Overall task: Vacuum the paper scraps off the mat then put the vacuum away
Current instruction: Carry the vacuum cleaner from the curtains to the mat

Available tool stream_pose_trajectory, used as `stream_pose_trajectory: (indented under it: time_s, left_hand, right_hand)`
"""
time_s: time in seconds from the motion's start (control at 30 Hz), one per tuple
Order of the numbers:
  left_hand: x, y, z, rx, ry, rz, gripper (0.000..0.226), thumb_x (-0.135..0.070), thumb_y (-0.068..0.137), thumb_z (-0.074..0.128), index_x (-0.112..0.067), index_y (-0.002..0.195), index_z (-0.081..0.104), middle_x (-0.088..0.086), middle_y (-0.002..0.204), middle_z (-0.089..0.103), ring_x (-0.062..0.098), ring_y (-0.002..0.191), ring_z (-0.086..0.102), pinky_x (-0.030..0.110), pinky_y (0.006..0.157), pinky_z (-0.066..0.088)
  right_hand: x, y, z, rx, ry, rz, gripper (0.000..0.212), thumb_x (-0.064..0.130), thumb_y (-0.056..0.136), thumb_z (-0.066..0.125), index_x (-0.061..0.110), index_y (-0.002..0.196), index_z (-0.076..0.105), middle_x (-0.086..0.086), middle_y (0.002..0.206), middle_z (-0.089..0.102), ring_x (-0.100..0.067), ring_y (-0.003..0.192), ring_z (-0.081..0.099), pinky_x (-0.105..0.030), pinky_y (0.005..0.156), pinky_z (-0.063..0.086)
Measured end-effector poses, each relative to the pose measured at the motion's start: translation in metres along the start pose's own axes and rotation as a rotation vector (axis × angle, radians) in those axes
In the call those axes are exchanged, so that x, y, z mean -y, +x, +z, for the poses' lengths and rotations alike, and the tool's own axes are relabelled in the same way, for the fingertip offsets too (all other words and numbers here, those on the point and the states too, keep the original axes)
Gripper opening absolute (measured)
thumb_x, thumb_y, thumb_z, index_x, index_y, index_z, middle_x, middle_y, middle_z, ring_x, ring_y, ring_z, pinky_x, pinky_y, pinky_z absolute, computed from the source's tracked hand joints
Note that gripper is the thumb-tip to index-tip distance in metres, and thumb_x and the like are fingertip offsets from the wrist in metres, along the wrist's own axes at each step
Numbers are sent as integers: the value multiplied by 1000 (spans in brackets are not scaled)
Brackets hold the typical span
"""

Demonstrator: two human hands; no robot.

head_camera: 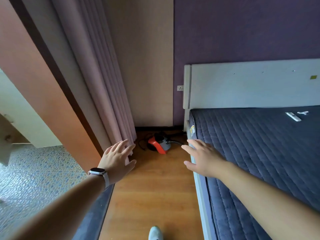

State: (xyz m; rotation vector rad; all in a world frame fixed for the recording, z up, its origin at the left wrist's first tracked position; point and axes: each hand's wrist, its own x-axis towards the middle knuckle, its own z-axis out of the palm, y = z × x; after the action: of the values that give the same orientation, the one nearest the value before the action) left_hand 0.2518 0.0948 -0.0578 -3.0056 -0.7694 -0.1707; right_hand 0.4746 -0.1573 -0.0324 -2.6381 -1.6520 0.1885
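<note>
While both arms stretch out ahead, neither holds anything: left hand [117,158] is released, fingers spread, just in front of the curtain [97,84] edge; can't tell if it touches the fabric. Right hand [202,160] is also released, fingers straight, over the near corner of the bed [259,153]. A watch [97,171] sits on the left wrist.

The vacuum [158,144], red and grey, is on the wood floor [152,187] in the far corner, between the curtain and the bed, well apart from both hands. Its dark hose [176,142] runs right toward the bed frame; a black cord [142,144] lies loose on its left.

A wall socket [180,88] is beside the white headboard [251,87]. A white remote [293,116] lies on the quilted blue mattress near the headboard. One pale shoe [155,233] shows at the bottom edge.
</note>
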Motion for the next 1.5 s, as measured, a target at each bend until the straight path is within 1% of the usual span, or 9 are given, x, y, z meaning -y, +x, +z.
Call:
stream_pose_trajectory:
  time_s: [0.13,0.27,0.37,0.63,0.8,0.9,1.03,1.23,1.5]
  left_hand:
    - [22,62,21,19,-23,13,64,-59,91,42,-37,149,27,-1,157,26,21,145,22,39,116,22]
    - [48,130,31,0,-67,17,63,-58,91,44,-36,148,30,-1,157,29,21,144,24,39,115,23]
    - [64,179,39,8,-78,38,63,-58,92,43,-36,149,27,-2,158,25,21,145,21,39,116,20]
    - [75,264,68,63,-100,57,64,-60,91,41,-38,149,27,-4,157,26,19,144,22,38,116,20]
    - [74,321,96,99,-124,-22,64,-60,91,41,-39,149,25,-5,157,25,19,143,24,38,116,22]
    - [69,356,110,123,-131,-59,64,-61,91,40,-40,149,24,-6,158,24,18,143,23,38,117,21]
    - [62,408,120,153,-150,-161,64,-61,90,40,-41,149,24,-7,156,27,18,142,24,37,116,22]
    - [44,494,134,176,-124,-222,64,-58,91,42,-38,149,25,-8,155,29,17,141,26,36,116,21]
    - [48,560,162,268,-151,-241,64,-58,91,42,-39,149,25,-7,155,29,17,142,25,36,116,20]
  right_hand:
    - [-18,60,1,23,-8,37,62,56,94,35,29,149,28,1,159,18,-20,146,17,-40,112,30]
    - [-30,122,-6,53,-13,69,61,53,97,40,28,151,27,1,160,16,-20,147,15,-41,114,27]
    - [-38,164,-9,38,-17,89,61,53,96,40,29,150,28,2,160,17,-20,146,17,-40,113,28]
    - [-72,246,-3,74,8,117,59,52,98,40,28,150,28,3,157,21,-20,143,24,-38,109,30]
    - [-117,306,20,103,39,84,61,53,97,41,26,150,28,3,156,22,-19,142,26,-36,109,29]
    - [-150,350,31,119,43,65,60,53,97,42,26,150,30,4,156,25,-19,140,29,-35,106,32]
    - [-198,414,37,129,110,6,62,52,95,44,24,150,33,2,156,27,-21,140,31,-37,110,33]
    - [-271,500,46,144,117,-55,62,50,93,47,21,148,37,-2,153,34,-24,139,34,-41,110,35]
    - [-309,561,68,208,133,-67,61,50,93,48,21,147,39,-2,152,36,-23,138,37,-41,108,37]
